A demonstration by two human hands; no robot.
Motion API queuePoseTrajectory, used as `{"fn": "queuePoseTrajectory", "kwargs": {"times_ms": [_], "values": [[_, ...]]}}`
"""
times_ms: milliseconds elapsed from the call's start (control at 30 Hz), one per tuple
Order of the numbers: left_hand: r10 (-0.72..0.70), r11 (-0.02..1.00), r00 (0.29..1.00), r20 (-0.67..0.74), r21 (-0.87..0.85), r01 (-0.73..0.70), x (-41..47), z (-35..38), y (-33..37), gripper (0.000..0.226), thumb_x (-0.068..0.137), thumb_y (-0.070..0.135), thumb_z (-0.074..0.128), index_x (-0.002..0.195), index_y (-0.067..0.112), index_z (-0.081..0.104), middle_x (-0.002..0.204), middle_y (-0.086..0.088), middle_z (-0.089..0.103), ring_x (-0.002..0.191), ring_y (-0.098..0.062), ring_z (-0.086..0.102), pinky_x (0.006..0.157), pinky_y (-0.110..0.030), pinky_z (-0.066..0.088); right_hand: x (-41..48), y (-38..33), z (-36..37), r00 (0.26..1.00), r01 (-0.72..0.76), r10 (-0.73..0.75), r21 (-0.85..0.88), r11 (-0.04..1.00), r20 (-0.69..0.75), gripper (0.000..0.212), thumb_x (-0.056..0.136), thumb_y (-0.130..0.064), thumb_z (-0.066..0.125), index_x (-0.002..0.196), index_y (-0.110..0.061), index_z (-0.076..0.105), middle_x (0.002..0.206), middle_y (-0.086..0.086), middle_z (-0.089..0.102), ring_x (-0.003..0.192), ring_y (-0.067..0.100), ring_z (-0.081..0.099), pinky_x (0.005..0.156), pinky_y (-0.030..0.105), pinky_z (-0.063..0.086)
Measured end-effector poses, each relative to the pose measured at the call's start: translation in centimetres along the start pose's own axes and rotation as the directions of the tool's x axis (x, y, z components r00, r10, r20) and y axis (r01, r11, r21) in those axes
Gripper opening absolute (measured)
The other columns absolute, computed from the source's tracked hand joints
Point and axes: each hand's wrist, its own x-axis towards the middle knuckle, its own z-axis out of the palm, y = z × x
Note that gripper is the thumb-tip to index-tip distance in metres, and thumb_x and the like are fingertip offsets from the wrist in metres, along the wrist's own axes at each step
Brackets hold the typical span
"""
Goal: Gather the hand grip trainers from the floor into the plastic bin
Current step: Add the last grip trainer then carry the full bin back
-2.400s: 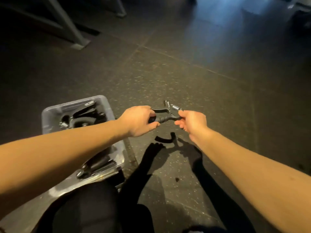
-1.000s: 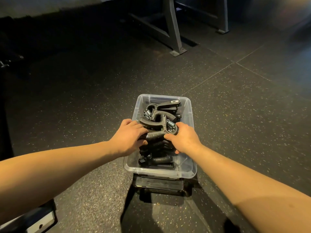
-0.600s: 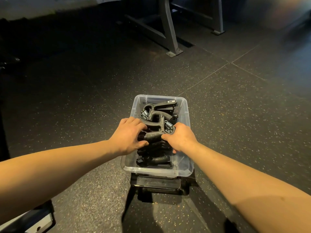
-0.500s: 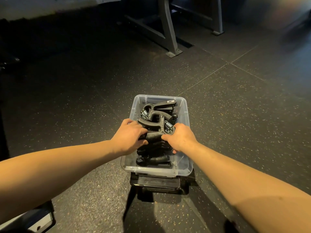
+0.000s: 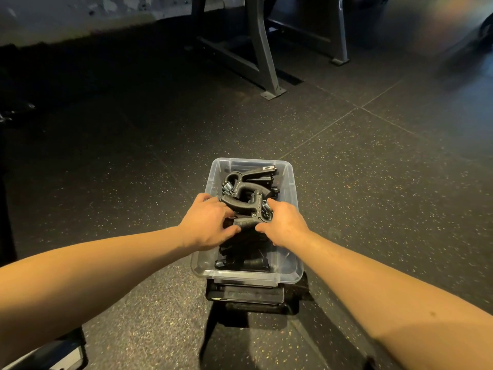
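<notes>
Clear glossy plastic bin, matt black trainers, speckled rubbery floor.

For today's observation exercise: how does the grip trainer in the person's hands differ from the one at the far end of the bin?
The held trainer is gripped by the left hand and right hand; the far trainer lies untouched. The held trainer's spring sits on its right, the far trainer's on its left. Both are black with metal springs, inside the clear plastic bin.
</notes>
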Motion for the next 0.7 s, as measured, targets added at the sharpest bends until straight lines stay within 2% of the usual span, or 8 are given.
{"fn": "queuePoseTrajectory", "kwargs": {"times_ms": [100, 167, 267, 333, 400, 467, 533, 700], "values": [[-0.064, 0.998, 0.984, -0.164, -0.035, 0.059, 1.4, -1.2, 0.0, 0.046, 0.086, 0.066, 0.042, 0.101, 0.028, 0.063, 0.097, 0.008, 0.062, 0.099, -0.014, 0.054, 0.098, -0.036, 0.038, -0.2, -0.4, -0.4, 0.996, 0.032, -0.043, -0.119, 0.992, -0.084, 0.072, 0.083, -0.055, 0.070, 0.141, -0.025, 0.040, 0.132, 0.001, 0.056, 0.117, 0.027, 0.059, 0.086, 0.042, 0.053], [-0.064, 0.998, 0.984, -0.165, -0.039, 0.059, 2.9, -1.5, -0.1, 0.057, 0.083, 0.073, 0.043, 0.108, 0.025, 0.060, 0.106, 0.005, 0.060, 0.105, -0.017, 0.053, 0.097, -0.038, 0.041, 0.0, -0.5, -0.7, 0.976, 0.075, -0.111, -0.191, 0.979, -0.186, 0.064, 0.091, -0.060, 0.053, 0.142, -0.024, 0.042, 0.136, 0.001, 0.052, 0.123, 0.028, 0.055, 0.090, 0.044, 0.048], [0.013, 0.998, 1.000, -0.009, -0.063, -0.013, 4.7, -0.9, -0.6, 0.085, 0.076, 0.086, 0.041, 0.132, 0.023, 0.052, 0.133, 0.001, 0.057, 0.123, -0.022, 0.052, 0.104, -0.041, 0.042, 1.7, -0.3, -1.3, 0.953, 0.159, -0.213, -0.245, 0.957, -0.216, 0.053, 0.099, -0.049, 0.037, 0.142, -0.021, 0.050, 0.152, 0.002, 0.042, 0.137, 0.027, 0.037, 0.107, 0.046, 0.040], [0.051, 0.994, 0.992, 0.115, -0.106, -0.039, 5.2, -0.4, -0.6, 0.103, 0.073, 0.091, 0.037, 0.151, 0.023, 0.035, 0.157, -0.005, 0.037, 0.142, -0.027, 0.037, 0.116, -0.045, 0.032, 3.1, -0.2, -1.5, 0.961, 0.222, -0.250, -0.210, 0.952, -0.118, 0.053, 0.102, -0.047, 0.031, 0.146, -0.022, 0.047, 0.161, 0.002, 0.031, 0.145, 0.026, 0.026, 0.116, 0.048, 0.030], [0.052, 0.992, 0.966, 0.254, -0.127, -0.020, 5.5, 0.0, -0.4, 0.111, 0.073, 0.091, 0.038, 0.159, 0.024, 0.016, 0.166, -0.007, 0.013, 0.152, -0.028, 0.014, 0.124, -0.044, 0.018, 4.0, -0.2, -1.4, 0.964, 0.259, -0.265, -0.179, 0.949, -0.005, 0.056, 0.104, -0.052, 0.025, 0.147, -0.023, 0.047, 0.162, -0.002, 0.030, 0.148, 0.023, 0.020, 0.118, 0.049, 0.023], [0.050, 0.989, 0.941, 0.336, -0.147, 0.000, 5.5, 0.5, -0.2, 0.113, 0.074, 0.090, 0.039, 0.160, 0.026, 0.005, 0.168, -0.002, -0.002, 0.154, -0.024, -0.002, 0.125, -0.044, 0.011, 4.6, 0.0, -1.2, 0.971, 0.238, -0.236, -0.192, 0.952, 0.034, 0.065, 0.100, -0.060, 0.013, 0.137, -0.027, 0.055, 0.151, -0.003, 0.047, 0.147, 0.025, 0.025, 0.116, 0.048, 0.026], [0.052, 0.987, 0.938, 0.342, -0.161, 0.004, 5.3, 1.0, -0.3, 0.115, 0.073, 0.091, 0.035, 0.160, 0.026, -0.001, 0.167, 0.001, -0.007, 0.154, -0.019, -0.008, 0.126, -0.044, 0.010, 4.7, 0.1, -1.3, 0.976, 0.215, -0.215, -0.197, 0.956, 0.024, 0.070, 0.098, -0.061, 0.007, 0.131, -0.027, 0.059, 0.138, -0.004, 0.058, 0.144, 0.026, 0.031, 0.114, 0.048, 0.030], [0.072, 0.983, 0.956, 0.285, -0.184, -0.020, 4.9, 1.4, -0.8, 0.108, 0.082, 0.085, 0.035, 0.160, 0.022, -0.005, 0.167, 0.001, -0.009, 0.153, -0.016, -0.012, 0.126, -0.036, 0.002, 3.8, -1.4, -2.0, 0.982, 0.188, -0.191, -0.185, 0.965, 0.002, 0.055, 0.107, -0.046, 0.015, 0.135, -0.024, 0.057, 0.129, 0.007, 0.063, 0.130, 0.031, 0.047, 0.106, 0.049, 0.036]]}}
